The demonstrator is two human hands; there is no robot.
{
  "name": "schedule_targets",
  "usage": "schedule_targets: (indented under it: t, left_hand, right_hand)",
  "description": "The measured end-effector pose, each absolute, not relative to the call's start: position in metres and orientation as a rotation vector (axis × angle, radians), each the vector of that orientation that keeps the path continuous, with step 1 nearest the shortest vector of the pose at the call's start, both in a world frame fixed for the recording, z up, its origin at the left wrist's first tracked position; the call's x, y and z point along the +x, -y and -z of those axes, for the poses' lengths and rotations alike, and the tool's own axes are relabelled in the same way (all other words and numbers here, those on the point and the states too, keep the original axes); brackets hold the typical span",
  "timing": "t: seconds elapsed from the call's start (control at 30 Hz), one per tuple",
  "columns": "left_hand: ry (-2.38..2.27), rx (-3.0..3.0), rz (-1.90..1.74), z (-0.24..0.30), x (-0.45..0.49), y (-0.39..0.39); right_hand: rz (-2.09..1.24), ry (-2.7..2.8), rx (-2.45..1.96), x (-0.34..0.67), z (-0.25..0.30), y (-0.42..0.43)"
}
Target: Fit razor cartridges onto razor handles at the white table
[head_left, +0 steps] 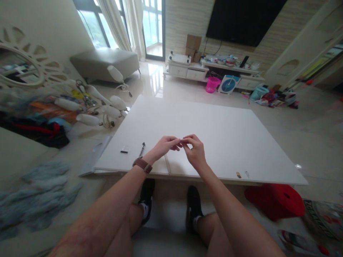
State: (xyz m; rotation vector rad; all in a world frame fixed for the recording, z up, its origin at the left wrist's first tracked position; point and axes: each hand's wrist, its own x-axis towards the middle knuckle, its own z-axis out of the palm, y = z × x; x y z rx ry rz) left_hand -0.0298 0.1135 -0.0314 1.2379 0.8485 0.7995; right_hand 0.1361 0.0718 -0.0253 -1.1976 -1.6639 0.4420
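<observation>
Over the white tabletop (209, 121), my left hand (167, 145) and my right hand (194, 150) meet at the fingertips. Both are closed in a pinch; whatever lies between them is too small to make out. A brown watch strap (143, 165) circles my left wrist. Beyond that wrist lies a slim metal tool with a dark tip (142, 148), partly hidden by the arm. Further left is a small clear packet with a black strip (124, 150). Near the front edge at right lie a small gold-and-dark piece (238, 175) and a small clear piece (247, 174).
A chandelier with white shades (111, 111) stands on the floor left of the table. Beneath the front right edge sits a red roll (276, 201). A pink basket (213, 85) and blue fan (228, 84) are by the TV cabinet (197, 74).
</observation>
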Motion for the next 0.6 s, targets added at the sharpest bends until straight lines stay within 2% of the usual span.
schedule_targets:
  t: [0.13, 0.37, 0.6]
  left_hand:
    - [-0.801, 1.089, -0.927, 0.024, -0.012, -0.111]
    - [-0.723, 0.596, -1.187, 0.001, 0.014, -0.089]
    - [-0.562, 0.421, -1.124, -0.018, 0.031, -0.057]
  right_hand:
    - [-0.501, 1.441, -1.186, 0.136, 0.022, -0.073]
    - [-0.924, 0.758, -1.016, 0.136, 0.005, -0.060]
    - [-0.980, 0.736, -0.958, 0.134, -0.024, -0.033]
